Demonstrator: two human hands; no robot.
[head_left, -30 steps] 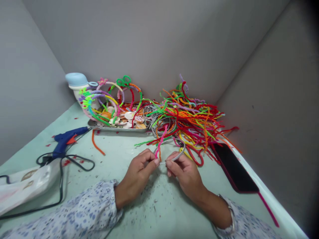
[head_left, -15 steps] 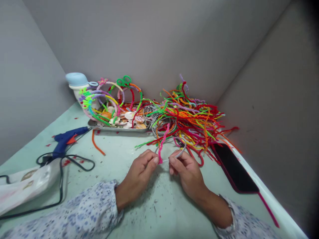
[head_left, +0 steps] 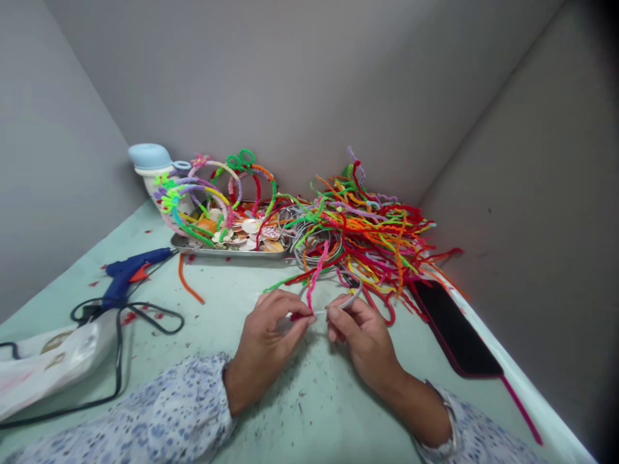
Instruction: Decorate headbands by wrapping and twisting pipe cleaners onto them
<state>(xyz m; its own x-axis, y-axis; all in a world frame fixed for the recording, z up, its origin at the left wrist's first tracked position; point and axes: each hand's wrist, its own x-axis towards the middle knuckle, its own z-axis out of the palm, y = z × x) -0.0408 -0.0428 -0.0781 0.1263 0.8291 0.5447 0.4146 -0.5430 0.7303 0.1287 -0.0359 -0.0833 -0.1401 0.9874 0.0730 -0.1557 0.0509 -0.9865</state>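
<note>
Between my hands is a thin grey-white hoop (head_left: 355, 298), its near side spanning the gap between my fingers. A pink pipe cleaner (head_left: 316, 277) stands up from the hoop at my left fingertips, its lower end against the band. My left hand (head_left: 268, 348) is closed, thumb and forefinger pinching that lower end where it meets the hoop. The hoop's right side is held in the closed fingers of my right hand (head_left: 362, 338). Fingers partly hide the hoop, and its far side merges with the clutter behind.
Behind lie a heap of coloured pipe cleaners (head_left: 382, 225), coiled grey hoops (head_left: 309, 248) and a metal tray (head_left: 232, 253) with shells and decorated headbands (head_left: 213, 161). At left are a bottle (head_left: 149, 158), a glue gun (head_left: 118, 280) with its cord, and a plastic bag (head_left: 72, 361). A phone (head_left: 459, 332) lies right.
My left fingers have shifted around the pink pipe cleaner's lower end, the forefinger now reaching over it and the thumb tip beneath. My right hand stays nearly in place on the hoop.
</note>
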